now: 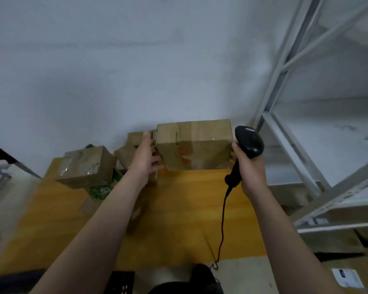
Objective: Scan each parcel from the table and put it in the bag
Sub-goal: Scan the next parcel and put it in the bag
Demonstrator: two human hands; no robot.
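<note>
A: State of left grip?
B: Clasps left edge of taped brown cardboard parcel, frame centre, at far edge of yellow wooden tabletop.
A: And right grip?
B: Wrapped round black corded handheld scanner, just right of parcel.

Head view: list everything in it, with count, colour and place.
table: one, yellow, lower centre
held parcel: one, brown, centre
taped parcel: one, brown, table's left
further parcels: count unclear, brown, between taped and held parcels
green-printed packet: one, green, below taped parcel
scanner: one, black, right of held parcel
cable: one, black, hanging from scanner
shelving: one, white, right
labelled box: one, brown, bottom right
hands: left hand grips held parcel's left side; right hand grips scanner
</note>
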